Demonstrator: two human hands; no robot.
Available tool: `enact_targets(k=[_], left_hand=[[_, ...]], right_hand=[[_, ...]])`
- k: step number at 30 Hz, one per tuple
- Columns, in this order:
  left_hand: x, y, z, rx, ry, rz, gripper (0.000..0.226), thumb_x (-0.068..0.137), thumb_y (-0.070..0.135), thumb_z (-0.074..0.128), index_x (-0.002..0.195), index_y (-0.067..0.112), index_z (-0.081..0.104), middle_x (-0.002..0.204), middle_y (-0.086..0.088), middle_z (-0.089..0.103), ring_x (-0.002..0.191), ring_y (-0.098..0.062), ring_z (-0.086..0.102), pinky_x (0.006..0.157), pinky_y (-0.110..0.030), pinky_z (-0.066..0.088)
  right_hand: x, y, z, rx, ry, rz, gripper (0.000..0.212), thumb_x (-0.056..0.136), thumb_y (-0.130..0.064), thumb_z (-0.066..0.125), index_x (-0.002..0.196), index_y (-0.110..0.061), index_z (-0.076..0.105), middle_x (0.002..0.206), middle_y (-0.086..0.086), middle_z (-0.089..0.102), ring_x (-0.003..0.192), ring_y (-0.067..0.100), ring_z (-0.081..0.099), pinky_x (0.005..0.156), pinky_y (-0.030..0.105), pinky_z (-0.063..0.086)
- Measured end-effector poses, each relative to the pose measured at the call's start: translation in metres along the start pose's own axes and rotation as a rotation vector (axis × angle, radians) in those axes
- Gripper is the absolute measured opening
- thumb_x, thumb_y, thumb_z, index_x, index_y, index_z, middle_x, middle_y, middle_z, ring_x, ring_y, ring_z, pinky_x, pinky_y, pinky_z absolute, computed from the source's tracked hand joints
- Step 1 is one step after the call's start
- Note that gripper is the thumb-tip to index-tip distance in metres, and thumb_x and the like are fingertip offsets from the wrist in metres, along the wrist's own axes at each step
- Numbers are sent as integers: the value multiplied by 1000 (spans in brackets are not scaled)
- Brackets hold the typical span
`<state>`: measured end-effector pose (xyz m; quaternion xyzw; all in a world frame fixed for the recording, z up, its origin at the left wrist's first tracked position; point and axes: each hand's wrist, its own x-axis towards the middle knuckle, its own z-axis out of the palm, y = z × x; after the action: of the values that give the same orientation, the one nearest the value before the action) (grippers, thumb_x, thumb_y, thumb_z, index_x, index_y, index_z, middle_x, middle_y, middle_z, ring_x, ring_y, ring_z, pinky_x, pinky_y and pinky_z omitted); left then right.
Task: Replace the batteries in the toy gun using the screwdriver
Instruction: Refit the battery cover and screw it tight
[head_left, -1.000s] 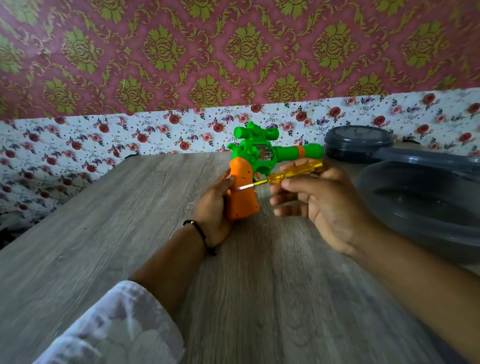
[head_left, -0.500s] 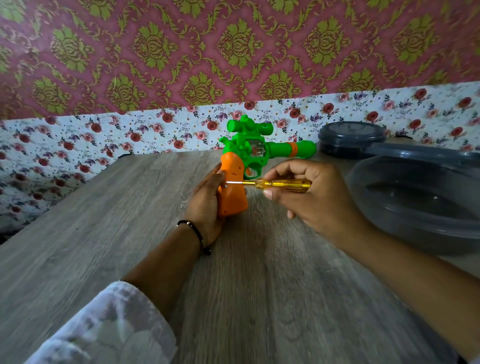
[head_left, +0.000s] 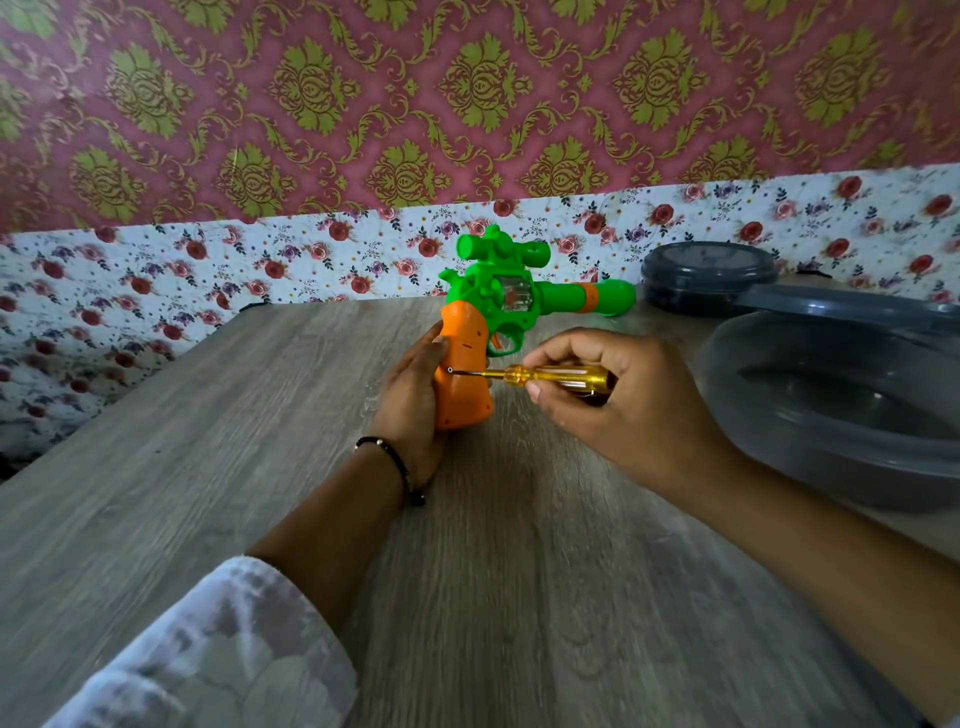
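Plastic toy gun (head_left: 511, 304), probably light and tippy, is gripped at its orange grip by the left hand (head_left: 413, 400) while right hand (head_left: 623, 400) fingers pinch the screwdriver (head_left: 550, 375).

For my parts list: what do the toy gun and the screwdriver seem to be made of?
Toy gun: most likely moulded plastic, judging by its bright, glossy green and orange shells. Screwdriver: see-through amber handle, probably hard plastic; thin dark shaft, apparently metal.

Glossy plastic toy gun (head_left: 498, 306)
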<state>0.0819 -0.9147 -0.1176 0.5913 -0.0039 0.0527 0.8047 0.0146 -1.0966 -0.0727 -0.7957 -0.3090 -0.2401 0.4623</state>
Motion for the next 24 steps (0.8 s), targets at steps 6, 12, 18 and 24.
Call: enact_targets(k=[6, 12, 18, 24], left_hand=[[4, -3, -2, -6, 1, 6, 55, 84, 41, 53, 137, 28, 47, 130, -10, 59, 115, -31, 58, 91, -47, 49], [5, -4, -3, 9, -5, 1, 67, 73, 45, 56, 138, 28, 47, 129, -9, 60, 115, -31, 59, 94, -50, 48], [7, -7, -4, 37, -25, 29, 66, 73, 44, 54, 136, 28, 48, 129, -8, 60, 117, -30, 58, 90, -46, 49], [8, -7, -5, 7, -37, 29, 62, 79, 43, 57, 138, 26, 46, 131, -10, 59, 117, -32, 58, 93, -50, 49]], right_hand=[[-1, 2, 2, 1, -12, -9, 15, 78, -15, 71, 93, -12, 71, 79, -16, 65, 68, -6, 61, 60, 6, 41], [0, 2, 2, -76, -3, -12, 22, 79, -33, 65, 92, -16, 72, 74, -6, 69, 61, 5, 62, 56, 17, 46], [2, 2, 2, -232, 98, -156, 21, 81, -31, 64, 92, -15, 73, 82, -1, 68, 72, 8, 61, 64, 25, 49], [0, 2, 1, -318, -91, -204, 18, 82, -27, 58, 99, -22, 55, 92, -4, 60, 65, 18, 56, 57, 41, 48]])
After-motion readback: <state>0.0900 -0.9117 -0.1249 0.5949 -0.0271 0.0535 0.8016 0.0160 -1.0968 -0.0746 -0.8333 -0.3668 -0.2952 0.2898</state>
